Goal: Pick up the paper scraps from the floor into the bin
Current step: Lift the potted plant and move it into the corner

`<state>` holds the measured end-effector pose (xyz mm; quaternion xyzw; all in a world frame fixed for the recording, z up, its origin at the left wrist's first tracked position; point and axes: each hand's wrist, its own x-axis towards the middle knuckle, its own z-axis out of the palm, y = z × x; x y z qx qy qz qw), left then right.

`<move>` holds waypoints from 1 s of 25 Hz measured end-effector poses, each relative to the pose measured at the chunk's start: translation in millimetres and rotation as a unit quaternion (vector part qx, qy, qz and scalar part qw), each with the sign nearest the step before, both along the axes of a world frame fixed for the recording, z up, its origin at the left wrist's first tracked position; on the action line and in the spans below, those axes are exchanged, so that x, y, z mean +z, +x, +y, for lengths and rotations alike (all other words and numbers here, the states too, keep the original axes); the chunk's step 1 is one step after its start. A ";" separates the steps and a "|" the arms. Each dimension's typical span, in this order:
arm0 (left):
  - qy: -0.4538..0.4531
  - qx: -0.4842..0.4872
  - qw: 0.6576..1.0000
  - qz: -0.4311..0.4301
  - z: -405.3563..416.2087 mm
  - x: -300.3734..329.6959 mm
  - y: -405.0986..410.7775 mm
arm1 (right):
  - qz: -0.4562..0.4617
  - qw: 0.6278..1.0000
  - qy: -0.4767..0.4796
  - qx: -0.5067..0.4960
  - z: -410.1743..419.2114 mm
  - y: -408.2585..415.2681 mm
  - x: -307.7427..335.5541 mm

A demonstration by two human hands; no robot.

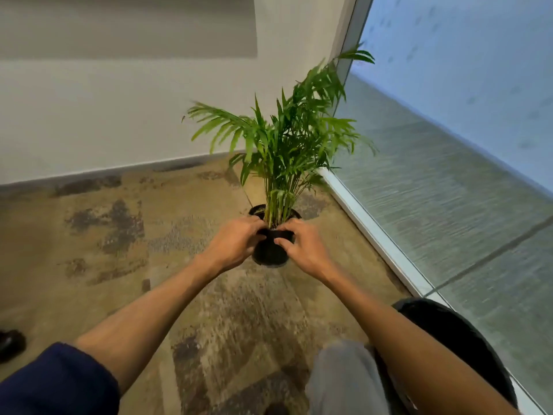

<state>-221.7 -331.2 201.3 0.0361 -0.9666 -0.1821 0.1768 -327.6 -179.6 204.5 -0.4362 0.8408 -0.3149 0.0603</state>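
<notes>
Black plastic, round and small, the plant pot (269,250) carries a leafy green palm (284,136) and sits near the corner of the mottled tan carpet floor (119,235) where the white wall (119,115) meets the frosted glass partition (449,190). Both hands clasp it — the left hand (233,244) curls round its left side, the right hand (302,244) round its right, thumb across the front. A black round bin (457,339) stands by the floor's right edge, beside the right forearm. No paper scraps show — I cannot tell where they lie.
</notes>
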 end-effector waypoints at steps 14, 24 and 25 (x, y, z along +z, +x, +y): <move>-0.004 0.026 0.999 0.035 -11.5 240.5 -115.6 | 0.030 0.997 -0.063 0.019 -11.3 -120.9 225.3; -0.038 0.002 0.997 0.062 -81.3 491.1 -219.6 | 0.043 0.997 -0.059 0.014 -77.8 -223.8 484.9; -0.046 -0.001 0.996 0.073 -92.2 505.9 -232.5 | 0.057 0.997 -0.054 0.009 -88.0 -236.0 498.0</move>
